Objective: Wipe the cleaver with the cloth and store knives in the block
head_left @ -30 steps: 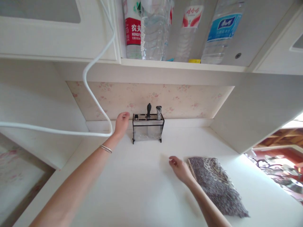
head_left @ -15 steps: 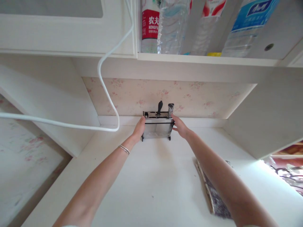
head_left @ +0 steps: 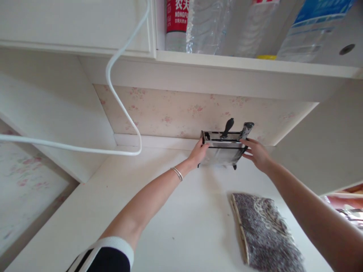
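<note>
A knife rack (head_left: 222,155) with a silvery, see-through-looking front and black edges stands against the back of the white surface. Two handles stick up from its slotted top: a slim black handle (head_left: 227,127) and a thicker, speckled dark handle (head_left: 247,129). My left hand (head_left: 198,154) grips the rack's left end, thumb at the front edge. At the right end, my right hand (head_left: 257,153) holds it with bent fingers, close to the thicker handle. What is in the slots below the handles is hard to make out.
A folded grey-brown fleecy cloth (head_left: 263,230) lies on the white surface (head_left: 181,211) at the right. White cable (head_left: 124,102) hangs in front at the left. Overhead, a shelf (head_left: 227,62) carries several plastic bottles (head_left: 204,30). Side panels (head_left: 300,132) bound the recess.
Both hands have moved the knife rack to the right along the back wall. The view has shifted somewhat, and my right arm has come off the fleecy cloth, showing more of it.
</note>
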Motion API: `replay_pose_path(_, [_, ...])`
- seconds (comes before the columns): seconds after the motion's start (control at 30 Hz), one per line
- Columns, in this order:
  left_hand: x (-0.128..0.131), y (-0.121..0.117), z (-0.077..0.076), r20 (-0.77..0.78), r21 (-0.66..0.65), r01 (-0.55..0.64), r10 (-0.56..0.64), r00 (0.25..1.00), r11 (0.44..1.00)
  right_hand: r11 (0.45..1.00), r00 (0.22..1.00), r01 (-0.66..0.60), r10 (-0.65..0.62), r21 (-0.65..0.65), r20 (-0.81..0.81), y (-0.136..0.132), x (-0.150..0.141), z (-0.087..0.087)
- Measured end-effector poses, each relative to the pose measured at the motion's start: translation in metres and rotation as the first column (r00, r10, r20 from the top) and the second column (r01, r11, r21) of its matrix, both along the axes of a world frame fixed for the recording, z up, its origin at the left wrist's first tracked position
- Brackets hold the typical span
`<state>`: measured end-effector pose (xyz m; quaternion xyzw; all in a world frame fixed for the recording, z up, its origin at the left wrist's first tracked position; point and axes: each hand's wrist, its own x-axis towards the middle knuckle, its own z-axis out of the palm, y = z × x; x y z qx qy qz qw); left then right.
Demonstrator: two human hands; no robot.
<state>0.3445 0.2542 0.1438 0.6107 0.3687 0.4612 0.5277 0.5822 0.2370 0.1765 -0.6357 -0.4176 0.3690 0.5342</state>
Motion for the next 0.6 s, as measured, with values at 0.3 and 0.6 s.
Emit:
replay_pose_path(0.3, [0.091,0.002,0.003,0.017,-0.017,0.116,-0.116,0.993,0.993,0.975,0.969,0.221,-0.22,-0.008,-0.114,-0.008,0.098,-0.02])
replay_pose_path(0.6, [0.107,0.001,-0.011,0.037,-0.046,0.219,-0.217,0.975,0.975,0.977,0.971,0.212,-0.211,-0.004,-0.114,-0.017,0.115,-0.037])
